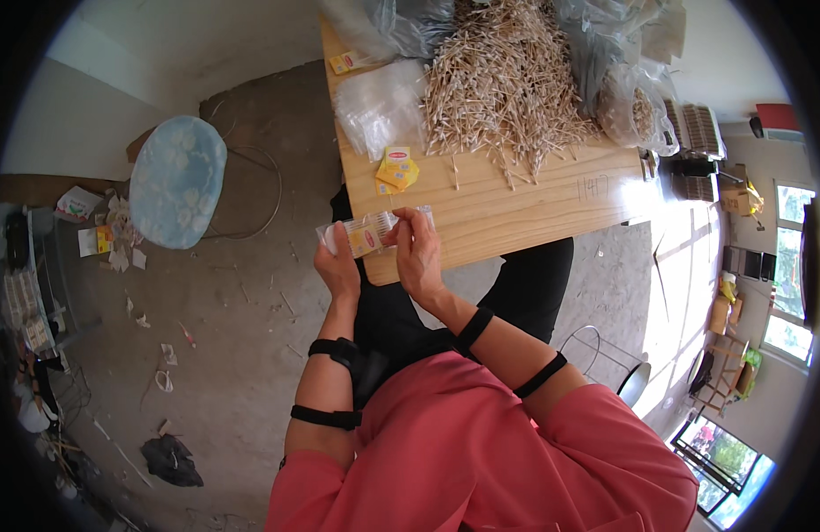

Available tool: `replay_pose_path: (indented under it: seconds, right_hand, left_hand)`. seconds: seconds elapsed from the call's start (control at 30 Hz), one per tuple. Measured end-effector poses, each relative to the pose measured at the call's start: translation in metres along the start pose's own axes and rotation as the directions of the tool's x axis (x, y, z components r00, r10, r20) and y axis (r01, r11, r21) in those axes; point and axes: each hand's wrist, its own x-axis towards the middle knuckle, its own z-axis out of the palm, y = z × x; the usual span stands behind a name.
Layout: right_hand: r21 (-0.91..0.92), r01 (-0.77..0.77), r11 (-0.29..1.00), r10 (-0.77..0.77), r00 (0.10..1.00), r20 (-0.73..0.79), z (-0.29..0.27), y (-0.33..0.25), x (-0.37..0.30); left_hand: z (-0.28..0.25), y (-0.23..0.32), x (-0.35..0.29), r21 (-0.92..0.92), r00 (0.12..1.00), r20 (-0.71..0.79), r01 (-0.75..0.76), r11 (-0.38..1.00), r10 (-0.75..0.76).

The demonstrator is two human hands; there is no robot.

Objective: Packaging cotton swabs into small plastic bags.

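Note:
Between my hands, at the table's near left corner, is a clear plastic packet of cotton swabs [366, 235] with a yellow label card inside. My left hand [338, 263] grips its left end, the thumb lying along the plastic. With bent fingers my right hand [415, 253] holds the right end. Just beyond, several yellow label cards [396, 170] lie on the wooden table [503, 208]. A stack of clear plastic bags [380, 106] rests farther back at the left edge. Loose cotton swabs [507, 84] form a large heap beyond my right hand.
A clear bag with swabs [636, 106] sits at the table's far right. Left of the table stands a stool with a pale blue flowered cover [177, 182]. Scraps and a black plastic bag [171, 459] lie on the floor. A round stool [634, 385] is at lower right.

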Motion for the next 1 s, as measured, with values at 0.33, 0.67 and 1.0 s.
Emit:
replay_pose_path:
  seconds: [0.33,0.67,1.0]
  right_hand:
    - [0.135,0.254,0.958,-0.268,0.958,0.102,0.014,0.015,0.014]
    - [0.222,0.115,0.968,-0.121,0.993,0.015,-0.004,0.004,0.009]
    - [0.040,-0.072,0.997,0.071,0.997,0.015,0.000,-0.002,0.005]
  left_hand:
    - [0.004,-0.004,0.002,0.025,0.999,-0.038,0.023,0.999,-0.022]
    - [-0.003,-0.009,0.005,-0.004,1.000,-0.002,0.012,1.000,-0.012]
    - [-0.002,0.001,0.002,-0.011,1.000,0.021,0.021,1.000,-0.020]
